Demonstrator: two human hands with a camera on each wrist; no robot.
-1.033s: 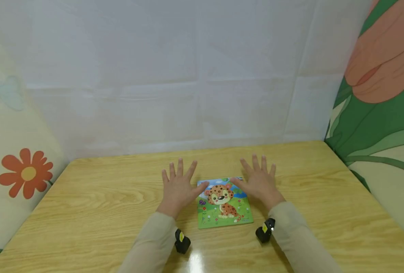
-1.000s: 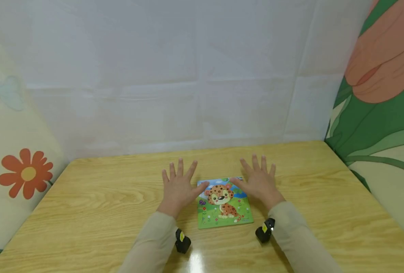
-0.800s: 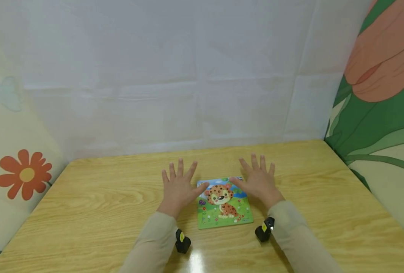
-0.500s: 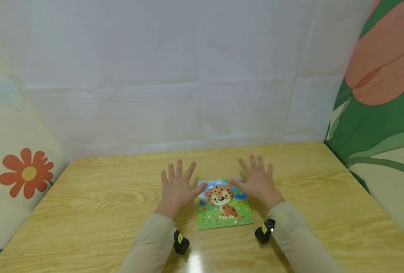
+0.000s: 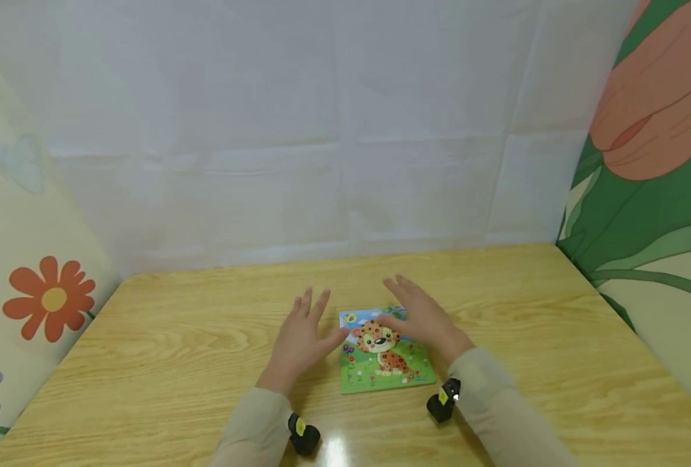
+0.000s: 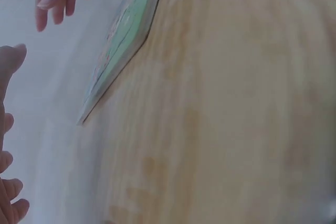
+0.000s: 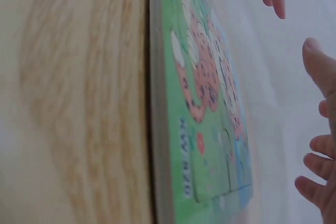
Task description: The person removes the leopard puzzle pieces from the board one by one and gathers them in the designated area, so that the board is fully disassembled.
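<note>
A thin square puzzle board (image 5: 380,383) printed with a cartoon leopard on green grass lies flat on the table. Thin lines run across its printed face (image 7: 210,156) in the right wrist view. My left hand (image 5: 300,344) hovers at its left side, fingers spread and thumb pointing toward the board. On the other side, my right hand (image 5: 429,324) overlaps the upper right corner in the head view, fingers extended. Both hands hold nothing. The left wrist view shows the board's edge (image 6: 123,64) below the raised fingers.
The wood-grain table (image 5: 176,363) stretches out around the board. A white cloth (image 5: 263,130) hangs behind it, with flower-printed panels at the left and right. Small black devices (image 5: 305,436) are strapped at both sleeved wrists.
Both hands were spread wide and steady. They have now shifted, the right inward over the board and the left slightly back, with fingers drawn closer together. The board stays in place.
</note>
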